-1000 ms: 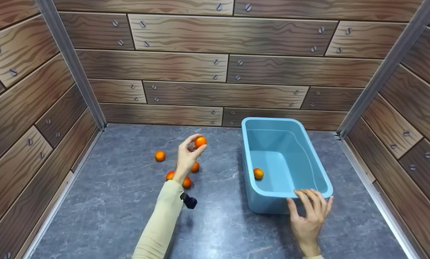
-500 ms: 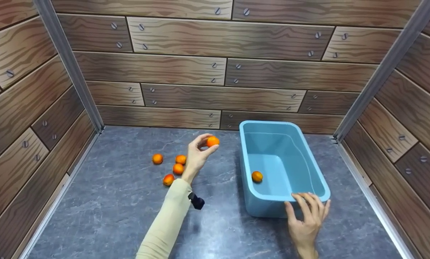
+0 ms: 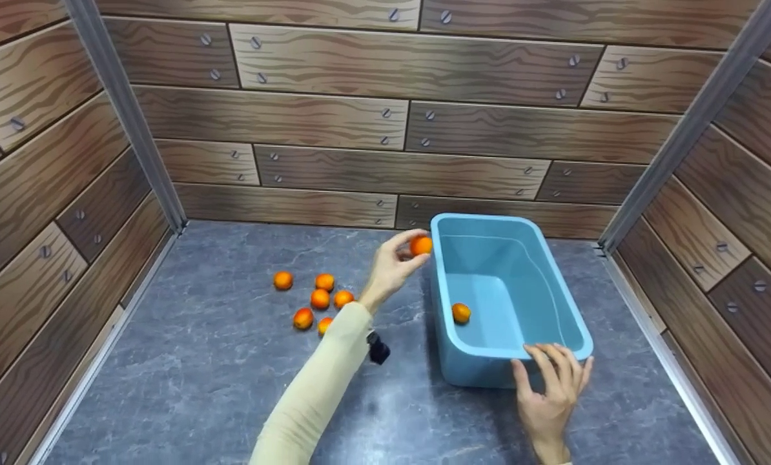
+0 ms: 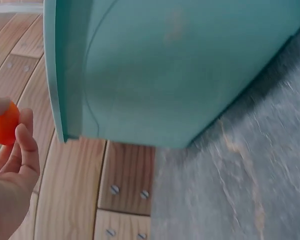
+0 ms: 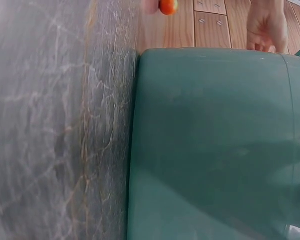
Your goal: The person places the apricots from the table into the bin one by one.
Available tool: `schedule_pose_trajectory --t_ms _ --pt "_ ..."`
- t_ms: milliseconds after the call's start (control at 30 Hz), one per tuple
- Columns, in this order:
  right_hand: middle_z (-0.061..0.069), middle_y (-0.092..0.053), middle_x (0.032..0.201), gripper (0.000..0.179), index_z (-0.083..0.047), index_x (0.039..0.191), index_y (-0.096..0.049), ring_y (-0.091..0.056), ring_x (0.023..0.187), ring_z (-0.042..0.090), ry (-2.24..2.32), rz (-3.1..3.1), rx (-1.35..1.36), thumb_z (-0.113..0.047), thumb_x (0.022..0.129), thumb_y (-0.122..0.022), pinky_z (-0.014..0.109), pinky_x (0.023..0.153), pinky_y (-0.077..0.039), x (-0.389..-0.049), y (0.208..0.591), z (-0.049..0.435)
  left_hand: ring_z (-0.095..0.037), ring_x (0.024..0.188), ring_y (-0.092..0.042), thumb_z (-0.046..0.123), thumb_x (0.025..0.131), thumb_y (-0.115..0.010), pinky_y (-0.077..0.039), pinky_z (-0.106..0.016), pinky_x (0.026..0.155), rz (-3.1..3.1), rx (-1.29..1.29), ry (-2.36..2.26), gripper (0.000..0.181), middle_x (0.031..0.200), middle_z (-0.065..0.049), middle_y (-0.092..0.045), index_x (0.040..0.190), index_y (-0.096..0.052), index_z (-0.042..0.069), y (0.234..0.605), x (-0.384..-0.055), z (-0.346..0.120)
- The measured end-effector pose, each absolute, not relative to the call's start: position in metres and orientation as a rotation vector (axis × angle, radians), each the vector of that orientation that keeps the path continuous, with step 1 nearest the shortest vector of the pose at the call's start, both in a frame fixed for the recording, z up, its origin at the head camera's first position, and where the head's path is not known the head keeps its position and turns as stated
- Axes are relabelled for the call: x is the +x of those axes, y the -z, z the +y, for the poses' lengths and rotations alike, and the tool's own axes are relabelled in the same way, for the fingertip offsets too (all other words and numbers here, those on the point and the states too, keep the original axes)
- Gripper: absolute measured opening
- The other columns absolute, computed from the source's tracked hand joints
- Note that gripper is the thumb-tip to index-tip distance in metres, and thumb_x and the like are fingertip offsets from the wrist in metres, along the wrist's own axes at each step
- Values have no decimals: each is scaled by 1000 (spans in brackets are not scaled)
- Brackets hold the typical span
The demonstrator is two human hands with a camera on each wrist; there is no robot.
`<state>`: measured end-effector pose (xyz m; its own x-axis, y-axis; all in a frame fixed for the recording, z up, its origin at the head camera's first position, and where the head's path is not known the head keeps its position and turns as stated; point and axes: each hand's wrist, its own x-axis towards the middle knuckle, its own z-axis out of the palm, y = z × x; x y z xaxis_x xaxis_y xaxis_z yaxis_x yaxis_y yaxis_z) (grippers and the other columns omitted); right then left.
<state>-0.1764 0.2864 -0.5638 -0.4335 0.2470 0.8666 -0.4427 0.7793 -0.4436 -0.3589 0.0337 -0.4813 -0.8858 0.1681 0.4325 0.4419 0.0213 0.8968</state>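
left hand (image 3: 390, 268) and its orange fruit (image 3: 422, 245) now alongside the blue tub (image 3: 443, 284)
in the last second both have travelled right, to near the tub's far left corner; two loose fruits (image 3: 343, 298) the left arm (image 3: 321, 381) covered half a second ago have come back into sight.

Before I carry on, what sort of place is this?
Probably a small purpose-built work booth: panels with a wood-plank pattern on three sides, metal corner posts, and a grey marbled surface between them.
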Motion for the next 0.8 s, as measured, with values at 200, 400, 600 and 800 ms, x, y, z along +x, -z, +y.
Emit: schedule_pose_trajectory --t_ms 200,400,600,800 --pt "16 -68 104 37 -8 100 -76 -51 113 36 -775 -1855 145 -42 86 -74 65 117 -3 -177 565 287 -16 84 -68 10 86 -76 -57 -25 72 -2227 -724 1853 41 122 -8 -65 125 -66 16 468 -360 59" --pt "16 -69 104 35 -9 100 -77 -52 112 37 -782 -1838 148 -39 83 -77 68 115 -4 -177 568 287 -14 91 -66 16 86 -76 -54 -23 79 -2299 -802 1742 42 121 -5 -68 127 -64 19 466 -362 80" --pt "16 -69 104 38 -8 99 -77 -52 113 36 -778 -1831 145 -43 84 -75 70 114 -5 -177 569 287 -11 95 -63 21 89 -74 -52 -23 82 -2371 -862 1691 41 122 -2 -68 128 -61 18 462 -363 98" --pt "16 -68 105 36 -8 102 -76 -51 114 39 -782 -1844 154 -41 86 -74 66 116 -4 -176 565 284 -10 100 -59 25 90 -72 -49 -25 88 -2499 -969 1560 42 119 0 -68 129 -61 14 457 -366 113"
